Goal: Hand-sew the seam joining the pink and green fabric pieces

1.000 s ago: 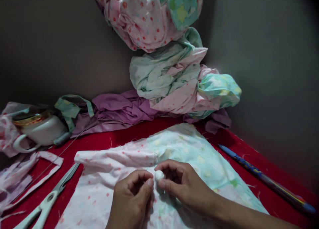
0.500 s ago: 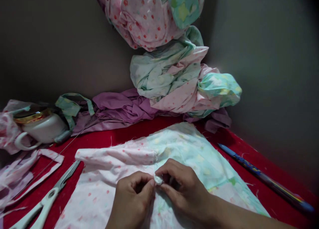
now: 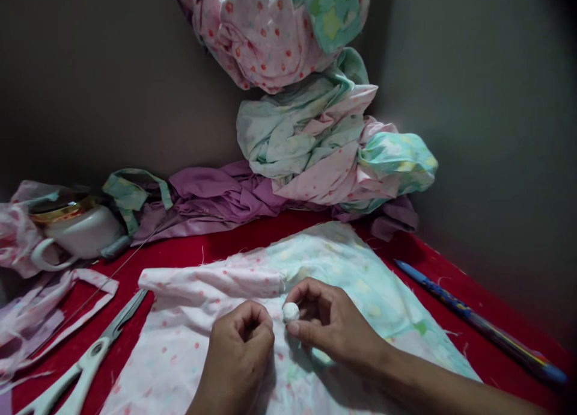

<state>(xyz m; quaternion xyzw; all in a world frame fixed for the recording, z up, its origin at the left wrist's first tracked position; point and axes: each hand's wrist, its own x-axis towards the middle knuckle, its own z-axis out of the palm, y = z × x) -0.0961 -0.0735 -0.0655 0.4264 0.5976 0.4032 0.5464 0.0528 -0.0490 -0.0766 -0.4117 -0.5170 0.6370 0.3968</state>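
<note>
Between the thumb and forefinger of my right hand (image 3: 331, 322) is a small round white bundle (image 3: 291, 312), perhaps gathered cloth; I cannot tell for sure. Just left of it, my left hand (image 3: 243, 343) is closed in a pinch, and whatever its fingertips hold is hidden. Beneath both hands lies a patchwork cloth (image 3: 180, 325), pink with red dots on the left and pale mint with green and yellow prints on the right. A seam runs up its middle, and its edges are frayed.
White-handled scissors (image 3: 92, 358) lie at left on the red tabletop (image 3: 216, 243). A blue patterned pen (image 3: 478, 319) lies at right. Behind are a white cup (image 3: 85, 231), purple fabric (image 3: 220, 192) and a tall pile of printed cloth (image 3: 311, 138). A pink strip (image 3: 85, 275) lies far left.
My hands have drawn slightly apart. The white bundle, earlier touched by the fingertips of both hands, is now in my right hand alone and shows rounder.
</note>
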